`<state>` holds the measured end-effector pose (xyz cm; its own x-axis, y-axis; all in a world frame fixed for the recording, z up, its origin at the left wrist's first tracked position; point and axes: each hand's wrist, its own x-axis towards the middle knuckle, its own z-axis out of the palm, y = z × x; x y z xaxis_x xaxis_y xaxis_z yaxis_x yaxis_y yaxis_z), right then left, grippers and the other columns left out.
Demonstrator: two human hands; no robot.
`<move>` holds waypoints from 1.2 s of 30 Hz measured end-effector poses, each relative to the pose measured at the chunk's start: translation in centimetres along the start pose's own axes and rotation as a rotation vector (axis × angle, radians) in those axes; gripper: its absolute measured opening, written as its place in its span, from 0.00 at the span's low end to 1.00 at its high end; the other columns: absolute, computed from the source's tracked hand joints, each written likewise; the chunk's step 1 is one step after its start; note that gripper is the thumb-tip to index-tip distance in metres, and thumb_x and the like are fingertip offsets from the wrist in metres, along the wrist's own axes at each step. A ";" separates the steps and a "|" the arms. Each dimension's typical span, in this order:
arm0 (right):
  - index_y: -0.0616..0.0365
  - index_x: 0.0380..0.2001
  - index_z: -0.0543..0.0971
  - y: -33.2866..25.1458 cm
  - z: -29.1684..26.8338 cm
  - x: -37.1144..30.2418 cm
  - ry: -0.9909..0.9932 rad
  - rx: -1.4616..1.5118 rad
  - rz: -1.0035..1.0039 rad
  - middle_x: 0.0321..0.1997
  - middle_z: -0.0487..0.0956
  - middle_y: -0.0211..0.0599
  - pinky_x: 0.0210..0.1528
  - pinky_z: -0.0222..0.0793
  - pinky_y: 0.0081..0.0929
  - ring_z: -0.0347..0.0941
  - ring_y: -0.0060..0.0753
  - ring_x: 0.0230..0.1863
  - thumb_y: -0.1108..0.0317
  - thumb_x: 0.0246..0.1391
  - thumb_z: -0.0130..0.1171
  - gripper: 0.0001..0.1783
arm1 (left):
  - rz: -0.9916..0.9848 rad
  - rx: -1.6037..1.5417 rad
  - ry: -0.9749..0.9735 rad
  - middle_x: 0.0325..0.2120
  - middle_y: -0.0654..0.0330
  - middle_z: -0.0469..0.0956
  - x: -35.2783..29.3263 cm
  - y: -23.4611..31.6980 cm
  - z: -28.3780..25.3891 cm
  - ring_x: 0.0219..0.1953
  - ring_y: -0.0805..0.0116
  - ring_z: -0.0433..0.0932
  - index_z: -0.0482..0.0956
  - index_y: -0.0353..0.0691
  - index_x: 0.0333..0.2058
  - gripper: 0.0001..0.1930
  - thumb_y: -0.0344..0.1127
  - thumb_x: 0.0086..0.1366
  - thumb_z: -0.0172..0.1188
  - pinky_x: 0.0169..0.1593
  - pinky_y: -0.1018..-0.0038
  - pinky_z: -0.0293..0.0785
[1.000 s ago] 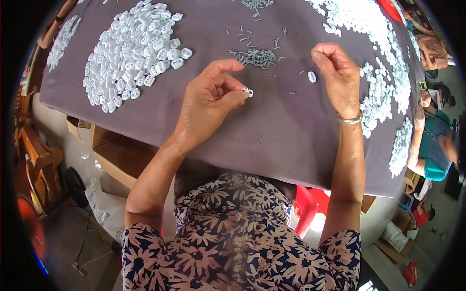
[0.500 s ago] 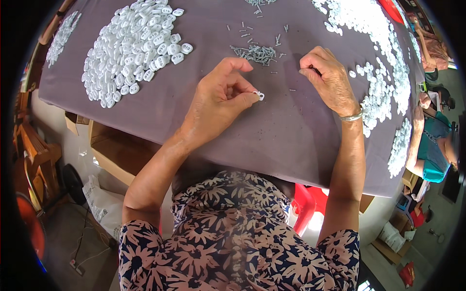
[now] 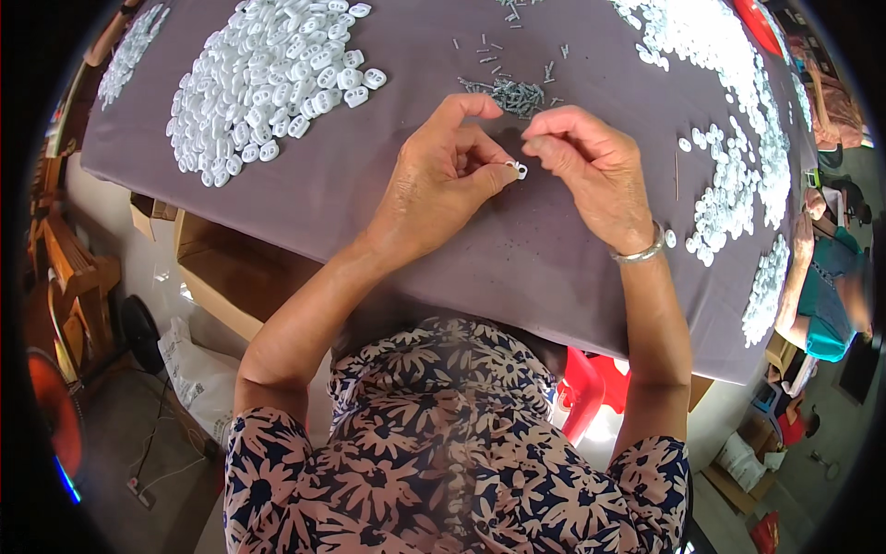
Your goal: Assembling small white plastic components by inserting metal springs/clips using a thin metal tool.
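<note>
Currently, left hand (image 3: 443, 180) is pinching one white piece (image 3: 521, 172), right hand (image 3: 598, 175) is hovering beside it, fingertips together, contents unclear; white heap (image 3: 268, 83) and grey pins (image 3: 513, 96) are lying loose, seemingly unworked.

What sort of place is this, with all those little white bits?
Probably a hand-assembly workshop: there's a heap of white plastic pieces, a pile of what look like metal springs, and another person nearby.

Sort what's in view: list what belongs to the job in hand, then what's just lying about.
Apparently in the job:
white piece pinched in the left hand
small grey pieces, heaped
pile of white pieces, at left
spread of white pieces, at right

Apparently just lying about:
cardboard box
white bag
black disc
</note>
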<state>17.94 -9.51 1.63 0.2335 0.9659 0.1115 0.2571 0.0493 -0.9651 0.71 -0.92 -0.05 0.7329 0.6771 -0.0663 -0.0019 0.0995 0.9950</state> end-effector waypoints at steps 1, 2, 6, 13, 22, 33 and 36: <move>0.61 0.36 0.80 0.1 0.2 -0.1 -0.032 0.037 0.032 0.33 0.78 0.25 0.34 0.67 0.14 0.70 0.14 0.33 0.76 0.58 0.58 0.03 | -0.001 -0.001 0.000 0.25 0.65 0.77 0.0 -0.1 0.0 0.26 0.83 0.71 0.66 0.36 0.50 0.22 0.23 0.58 0.62 0.31 0.84 0.70; 0.61 0.35 0.80 0.1 0.4 -0.2 -0.063 0.073 0.064 0.33 0.79 0.25 0.34 0.67 0.14 0.70 0.13 0.33 0.76 0.57 0.59 0.03 | 0.027 0.002 -0.010 0.24 0.65 0.77 0.1 -0.2 0.0 0.26 0.83 0.71 0.66 0.36 0.50 0.22 0.23 0.58 0.63 0.31 0.84 0.70; 0.61 0.35 0.82 0.0 0.0 0.0 -0.058 0.061 0.074 0.31 0.79 0.26 0.32 0.66 0.13 0.70 0.13 0.31 0.72 0.57 0.61 0.04 | 0.039 0.026 -0.020 0.24 0.64 0.78 0.0 -0.1 -0.2 0.26 0.83 0.72 0.67 0.37 0.50 0.22 0.23 0.58 0.63 0.31 0.83 0.70; 0.60 0.35 0.82 0.0 0.0 -0.1 -0.093 0.019 0.122 0.30 0.78 0.25 0.30 0.64 0.14 0.69 0.13 0.30 0.68 0.58 0.61 0.07 | 0.067 0.094 -0.015 0.24 0.63 0.79 0.0 -0.1 -0.2 0.25 0.81 0.72 0.68 0.38 0.50 0.23 0.23 0.57 0.63 0.31 0.81 0.71; 0.62 0.34 0.80 0.4 0.4 -0.1 -0.095 -0.057 0.030 0.29 0.77 0.25 0.31 0.64 0.15 0.67 0.14 0.28 0.70 0.59 0.60 0.06 | 0.021 0.104 -0.048 0.26 0.65 0.77 0.0 0.0 -0.3 0.29 0.83 0.73 0.65 0.37 0.55 0.27 0.22 0.58 0.64 0.34 0.85 0.70; 0.64 0.31 0.75 -0.1 0.8 -0.1 -0.085 -0.343 -0.179 0.27 0.72 0.31 0.28 0.65 0.21 0.67 0.21 0.26 0.77 0.58 0.57 0.02 | 0.057 0.225 0.011 0.26 0.64 0.76 0.0 -0.2 0.3 0.29 0.83 0.73 0.59 0.34 0.57 0.30 0.21 0.59 0.63 0.33 0.87 0.70; 0.64 0.31 0.74 0.0 1.4 -0.3 -0.017 -0.433 -0.238 0.27 0.73 0.33 0.27 0.65 0.22 0.67 0.23 0.25 0.79 0.55 0.57 0.01 | 0.092 0.146 0.065 0.27 0.63 0.77 0.0 -1.1 0.7 0.28 0.82 0.73 0.58 0.33 0.57 0.30 0.20 0.59 0.62 0.32 0.87 0.70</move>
<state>16.57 -9.42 1.29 0.1071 0.9449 0.3093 0.6687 0.1618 -0.7258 1.20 -1.56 -1.10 0.6884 0.7248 0.0255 0.0356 -0.0690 0.9970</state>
